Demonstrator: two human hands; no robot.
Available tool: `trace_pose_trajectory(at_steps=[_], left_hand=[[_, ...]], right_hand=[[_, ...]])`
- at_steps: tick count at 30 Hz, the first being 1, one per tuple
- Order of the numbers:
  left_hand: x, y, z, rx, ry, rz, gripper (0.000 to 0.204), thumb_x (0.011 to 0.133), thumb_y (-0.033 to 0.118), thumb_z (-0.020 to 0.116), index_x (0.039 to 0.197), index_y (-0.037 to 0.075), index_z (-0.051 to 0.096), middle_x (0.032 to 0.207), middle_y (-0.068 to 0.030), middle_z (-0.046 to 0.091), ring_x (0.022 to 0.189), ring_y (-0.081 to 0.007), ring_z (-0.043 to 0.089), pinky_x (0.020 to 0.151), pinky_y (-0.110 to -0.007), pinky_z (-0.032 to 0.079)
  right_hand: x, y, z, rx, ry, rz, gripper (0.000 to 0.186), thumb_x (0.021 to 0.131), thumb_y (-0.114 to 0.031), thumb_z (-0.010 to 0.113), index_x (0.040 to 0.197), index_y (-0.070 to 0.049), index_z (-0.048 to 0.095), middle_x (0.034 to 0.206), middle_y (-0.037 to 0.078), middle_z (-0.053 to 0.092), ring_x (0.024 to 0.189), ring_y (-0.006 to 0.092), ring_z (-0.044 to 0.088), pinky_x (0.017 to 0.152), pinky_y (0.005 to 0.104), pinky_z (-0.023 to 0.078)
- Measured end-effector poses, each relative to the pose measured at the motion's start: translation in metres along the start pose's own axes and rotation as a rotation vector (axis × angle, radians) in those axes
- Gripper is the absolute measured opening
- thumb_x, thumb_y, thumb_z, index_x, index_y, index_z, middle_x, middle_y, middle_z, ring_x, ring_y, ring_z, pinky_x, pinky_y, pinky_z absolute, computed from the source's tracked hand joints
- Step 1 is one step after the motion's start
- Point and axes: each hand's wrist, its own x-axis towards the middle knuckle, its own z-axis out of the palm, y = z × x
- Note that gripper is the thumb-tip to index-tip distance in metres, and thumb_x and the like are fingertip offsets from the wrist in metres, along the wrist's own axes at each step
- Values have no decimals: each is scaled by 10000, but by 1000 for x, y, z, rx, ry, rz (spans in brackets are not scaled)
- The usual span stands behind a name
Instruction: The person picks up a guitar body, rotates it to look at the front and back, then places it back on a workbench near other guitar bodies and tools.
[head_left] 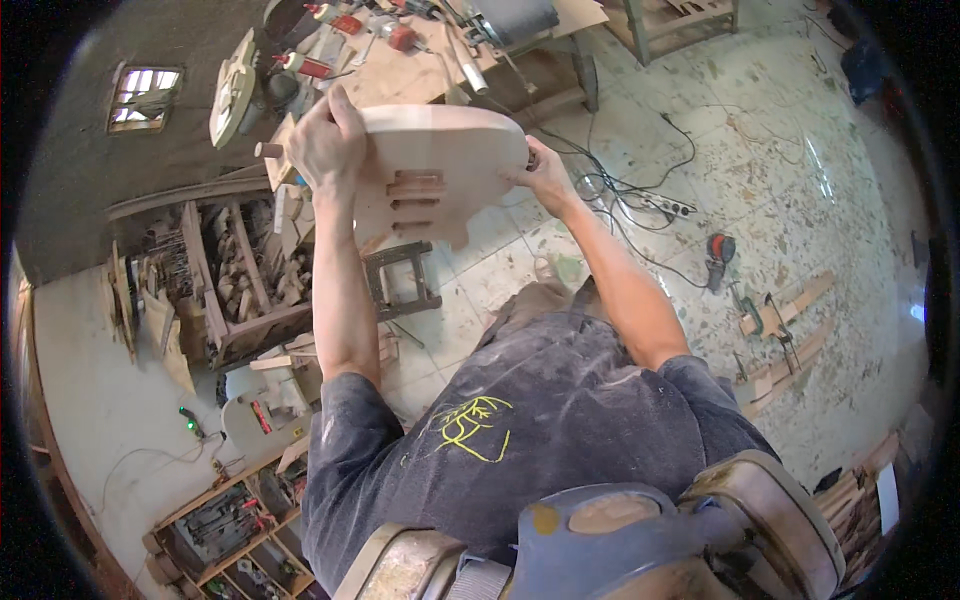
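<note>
Held up in front of me is a pale, unfinished wooden guitar body [440, 150] with several routed slots in its face. My left hand [328, 145] grips its left edge, fingers closed around the rim and thumb pointing up. At the opposite edge, my right hand [547, 180] is closed on the rim, with some fingers hidden behind the wood. Both arms reach forward, and the body hangs in the air between the workbench and my legs.
Beyond it stands a cluttered workbench [400, 75] with red-capped bottles and tools. Right of me, the floor holds tangled cables, a power strip [668, 207], a red and black power tool [718, 258] and clamped wood strips [790, 310]. A wooden scrap bin [215, 305] and a small stool [402, 278] stand left.
</note>
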Motion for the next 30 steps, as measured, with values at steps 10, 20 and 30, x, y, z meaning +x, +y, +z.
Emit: trace_pose_trajectory(at_steps=[10, 20, 30], left_hand=[[26, -109, 63, -472, -584, -312, 752, 831, 689, 553, 1146, 20, 687, 1079, -176, 690, 1017, -245, 638, 899, -340, 468], [-131, -122, 193, -564, -930, -801, 1049, 823, 810, 402, 1375, -80, 462, 1353, -229, 533, 1217, -315, 531, 1027, -411, 393], [-199, -70, 265, -225, -1730, -941, 869, 905, 689, 440, 1435, 2, 421, 1401, -154, 500, 1273, -271, 479, 1066, -363, 364]], right_hand=[[-49, 28, 51, 359, 306, 46, 510, 808, -269, 772, 1191, 8, 580, 1055, 92, 659, 924, 163, 630, 811, 305, 518], [-106, 53, -4, 146, 574, 257, 579, 867, -354, 707, 1232, 62, 540, 1120, 122, 639, 991, 180, 609, 875, 318, 487], [-184, 66, -166, -6, -175, 917, 542, 883, -488, 649, 1025, 35, 670, 968, 139, 690, 783, 194, 677, 650, 313, 540]])
